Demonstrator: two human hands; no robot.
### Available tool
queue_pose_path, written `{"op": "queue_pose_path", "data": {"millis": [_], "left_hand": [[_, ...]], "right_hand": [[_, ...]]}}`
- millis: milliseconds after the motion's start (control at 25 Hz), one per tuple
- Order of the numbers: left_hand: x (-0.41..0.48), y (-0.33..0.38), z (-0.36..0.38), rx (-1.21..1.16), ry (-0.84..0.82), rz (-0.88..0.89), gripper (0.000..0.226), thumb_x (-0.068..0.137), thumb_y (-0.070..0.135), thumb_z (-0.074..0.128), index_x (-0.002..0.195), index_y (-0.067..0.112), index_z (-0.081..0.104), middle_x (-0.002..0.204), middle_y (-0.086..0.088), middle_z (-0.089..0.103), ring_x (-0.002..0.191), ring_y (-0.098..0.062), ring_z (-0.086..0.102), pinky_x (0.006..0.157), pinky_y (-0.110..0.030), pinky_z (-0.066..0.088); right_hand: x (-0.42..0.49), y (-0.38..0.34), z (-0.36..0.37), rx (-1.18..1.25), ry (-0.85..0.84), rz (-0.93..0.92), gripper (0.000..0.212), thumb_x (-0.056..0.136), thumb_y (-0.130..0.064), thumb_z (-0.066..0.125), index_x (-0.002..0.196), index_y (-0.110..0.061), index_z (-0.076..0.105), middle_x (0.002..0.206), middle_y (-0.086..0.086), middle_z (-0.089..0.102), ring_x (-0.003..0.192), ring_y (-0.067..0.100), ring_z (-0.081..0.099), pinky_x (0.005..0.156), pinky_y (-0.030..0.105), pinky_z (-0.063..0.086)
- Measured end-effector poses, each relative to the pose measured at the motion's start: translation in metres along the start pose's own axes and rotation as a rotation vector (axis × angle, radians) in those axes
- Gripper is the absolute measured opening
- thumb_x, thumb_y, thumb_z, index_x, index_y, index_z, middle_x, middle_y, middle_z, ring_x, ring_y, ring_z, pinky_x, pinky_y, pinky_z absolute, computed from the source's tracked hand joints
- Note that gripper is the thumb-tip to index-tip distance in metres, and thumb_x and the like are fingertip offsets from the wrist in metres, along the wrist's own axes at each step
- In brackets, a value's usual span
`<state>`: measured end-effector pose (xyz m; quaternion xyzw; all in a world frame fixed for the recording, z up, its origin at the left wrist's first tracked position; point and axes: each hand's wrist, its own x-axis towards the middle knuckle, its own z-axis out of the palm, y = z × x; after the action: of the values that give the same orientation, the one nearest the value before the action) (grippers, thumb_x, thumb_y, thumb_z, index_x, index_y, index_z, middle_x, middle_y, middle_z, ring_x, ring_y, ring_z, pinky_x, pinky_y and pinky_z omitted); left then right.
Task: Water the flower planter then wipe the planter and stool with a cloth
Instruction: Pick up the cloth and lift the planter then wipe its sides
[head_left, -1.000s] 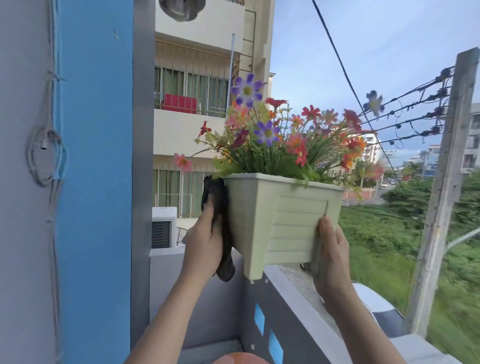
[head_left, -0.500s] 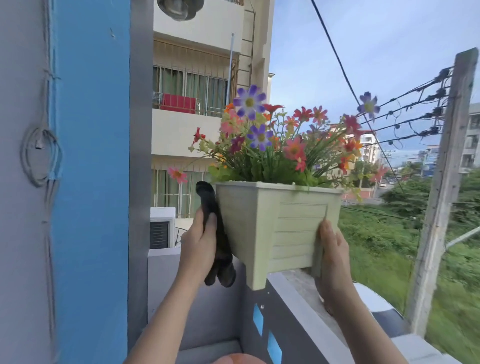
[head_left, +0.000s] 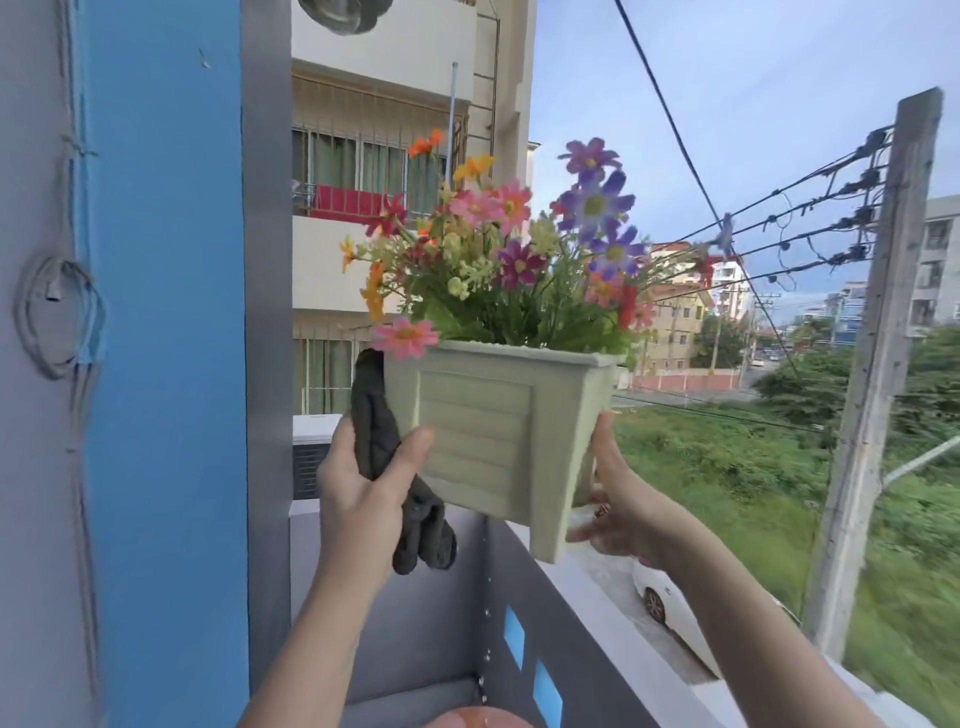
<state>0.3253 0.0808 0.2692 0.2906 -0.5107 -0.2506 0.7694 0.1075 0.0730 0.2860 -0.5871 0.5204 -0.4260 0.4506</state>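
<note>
Rotated since earlier: pale-green planter (head_left: 483, 441); left hand (head_left: 363, 499) grips cloth (head_left: 374, 421), right hand (head_left: 618, 499) grips planter.

You hold the pale green rectangular plastic planter (head_left: 493, 441) of colourful flowers (head_left: 509, 249) in the air above the grey balcony wall (head_left: 597, 639). Your left hand (head_left: 363, 483) grips a dark grey cloth (head_left: 379, 431) against its left side, thumb on the front panel. Your right hand (head_left: 618, 499) grips its lower right corner.

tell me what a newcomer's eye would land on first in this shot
A pale green planter full of bright flowers is held up in the middle of the view. The left hand grips a dark cloth against its left side, and the right hand holds its lower right corner. A blue pillar fills the left.
</note>
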Motion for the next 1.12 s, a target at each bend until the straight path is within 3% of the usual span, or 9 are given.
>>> {"op": "queue_pose_path", "data": {"millis": [160,280,360,440,520,640,800,920,1120], "left_hand": [[-0.015,0.005,0.009,0.131,0.141,0.064,0.016,0.082,0.024,0.069,0.094,0.024,0.059,0.081,0.005,0.063,0.069,0.000,0.056,0.064,-0.009,0.043],[-0.019,-0.002,0.011,0.143,0.279,0.043,0.026,0.082,0.026,0.069,0.100,0.011,0.058,0.075,0.006,0.058,0.067,-0.007,0.053,0.061,-0.016,0.041],[-0.017,-0.004,0.012,0.187,0.326,0.066,0.027,0.082,0.027,0.068,0.101,0.011,0.057,0.074,0.008,0.058,0.066,-0.008,0.054,0.062,-0.018,0.041],[-0.019,-0.002,0.016,0.248,0.316,0.120,0.028,0.083,0.026,0.068,0.103,0.011,0.057,0.076,0.005,0.061,0.067,-0.002,0.055,0.060,-0.011,0.041],[-0.022,0.000,0.020,0.310,0.284,0.174,0.032,0.083,0.025,0.068,0.109,0.010,0.057,0.081,0.002,0.064,0.069,0.005,0.056,0.063,-0.006,0.040],[-0.023,0.004,0.020,0.390,0.215,0.263,0.039,0.087,0.032,0.063,0.121,0.015,0.054,0.089,0.005,0.065,0.075,0.000,0.055,0.068,-0.003,0.039],[-0.021,0.008,0.016,0.440,0.092,0.326,0.047,0.091,0.044,0.042,0.133,0.024,0.050,0.089,-0.014,0.068,0.077,-0.023,0.060,0.067,-0.022,0.042],[-0.004,0.020,0.016,0.442,0.048,0.365,0.045,0.093,0.043,0.044,0.134,0.026,0.050,0.074,0.000,0.064,0.062,-0.005,0.054,0.058,-0.010,0.036],[-0.037,-0.007,0.006,0.728,-0.024,0.568,0.041,0.091,0.026,0.046,0.131,0.018,0.050,0.127,-0.014,0.060,0.112,-0.024,0.054,0.095,-0.026,0.037]], "right_hand": [[0.007,-0.006,0.021,0.566,-0.076,0.035,0.080,0.074,-0.073,0.038,0.130,-0.019,0.055,0.100,0.007,0.068,0.066,0.015,0.069,0.043,0.025,0.056],[0.000,-0.006,0.026,0.799,0.023,-0.034,0.066,0.087,-0.058,0.047,0.144,-0.031,0.028,0.124,0.011,0.052,0.083,0.028,0.071,0.070,0.046,0.060],[-0.011,-0.011,0.032,0.688,0.019,-0.205,0.045,0.085,-0.062,0.047,0.125,-0.057,0.028,0.112,-0.003,0.062,0.080,0.024,0.073,0.082,0.051,0.055],[-0.019,-0.013,0.044,0.447,-0.033,-0.317,0.057,0.075,-0.072,0.055,0.127,-0.061,0.034,0.116,-0.020,0.065,0.099,0.016,0.069,0.079,0.043,0.058],[-0.017,-0.009,0.056,0.321,0.025,-0.401,0.069,0.072,-0.067,0.064,0.133,-0.049,0.037,0.114,-0.023,0.066,0.101,0.007,0.067,0.067,0.031,0.059],[-0.014,-0.004,0.064,0.431,0.161,-0.503,0.046,0.072,-0.049,0.062,0.116,-0.039,0.053,0.099,-0.016,0.072,0.092,0.009,0.070,0.063,0.028,0.058],[-0.015,0.000,0.060,0.549,0.177,-0.551,0.035,0.077,-0.043,0.056,0.110,-0.037,0.054,0.095,-0.017,0.074,0.088,0.004,0.071,0.064,0.024,0.058],[-0.013,0.004,0.059,0.561,0.163,-0.535,0.048,0.073,-0.054,0.059,0.116,-0.034,0.055,0.106,-0.010,0.073,0.094,0.009,0.070,0.069,0.031,0.060],[-0.011,0.004,0.050,0.533,0.168,-0.498,0.039,0.078,-0.047,0.055,0.115,-0.036,0.054,0.104,-0.011,0.072,0.090,0.005,0.070,0.076,0.036,0.060]]}}
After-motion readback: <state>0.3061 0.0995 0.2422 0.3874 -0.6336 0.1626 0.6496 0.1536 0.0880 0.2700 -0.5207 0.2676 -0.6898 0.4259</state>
